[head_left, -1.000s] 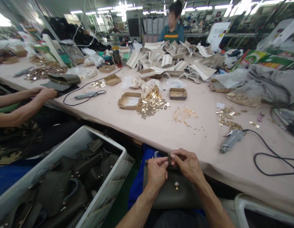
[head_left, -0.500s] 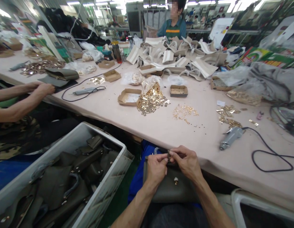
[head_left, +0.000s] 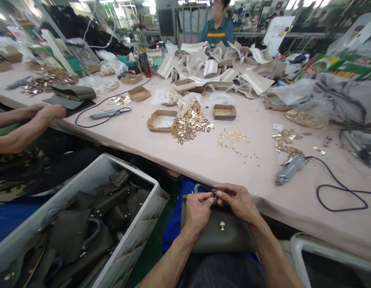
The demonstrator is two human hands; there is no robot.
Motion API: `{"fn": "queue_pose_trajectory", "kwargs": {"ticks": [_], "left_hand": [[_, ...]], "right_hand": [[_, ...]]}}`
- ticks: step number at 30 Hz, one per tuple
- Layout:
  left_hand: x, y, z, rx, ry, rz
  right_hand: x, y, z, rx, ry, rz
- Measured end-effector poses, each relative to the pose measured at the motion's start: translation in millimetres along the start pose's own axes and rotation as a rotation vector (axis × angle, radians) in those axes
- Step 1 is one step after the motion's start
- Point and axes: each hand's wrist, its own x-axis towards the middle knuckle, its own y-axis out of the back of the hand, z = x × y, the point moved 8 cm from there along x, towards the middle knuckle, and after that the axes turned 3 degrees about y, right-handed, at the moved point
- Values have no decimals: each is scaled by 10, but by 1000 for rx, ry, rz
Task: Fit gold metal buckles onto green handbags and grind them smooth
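Note:
A dark olive handbag (head_left: 233, 238) lies on my lap, against the table's front edge. On its face sits a small gold turn lock (head_left: 222, 226), partly wrapped in white. Above the bag, my left hand (head_left: 199, 210) and my right hand (head_left: 237, 200) meet with fingers pinched. Between their fingertips is a small rectangular metal plate (head_left: 214, 195) with a slot in it. Both hands grip it, one from either side. The bag's upper edge is partly hidden behind my fingers.
Gold plates (head_left: 189, 126) lie heaped on the table, with small screws (head_left: 233, 138) scattered nearby. An electric screwdriver (head_left: 291, 170) and its cable rest at right. A crate of bags (head_left: 157, 190) stands left. A co-worker's hands (head_left: 55, 111) hold another bag.
The metal plate has turned between my fingers, so its slotted face now shows. My right hand has shifted slightly, and the head view has moved a little.

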Motion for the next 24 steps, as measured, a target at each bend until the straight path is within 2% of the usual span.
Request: {"fn": "queue_pose_trajectory", "kwargs": {"ticks": [2,6,9,17,24], "left_hand": [[-1,-31,48,-8,-39,-48],[2,-31,80,-8,-59,-49],[-3,-64,80,-33,-74,-91],[39,-29,-123,69,21,-35],[74,-55,-131,34,9,-70]], "right_hand": [[24,8,-54,-26,16,-103],[83,-16,-193,-52,38,-309],[120,-42,-232,-27,7,-408],[155,-61,-268,-31,7,-458],[177,-48,-262,-18,14,-469]]}}
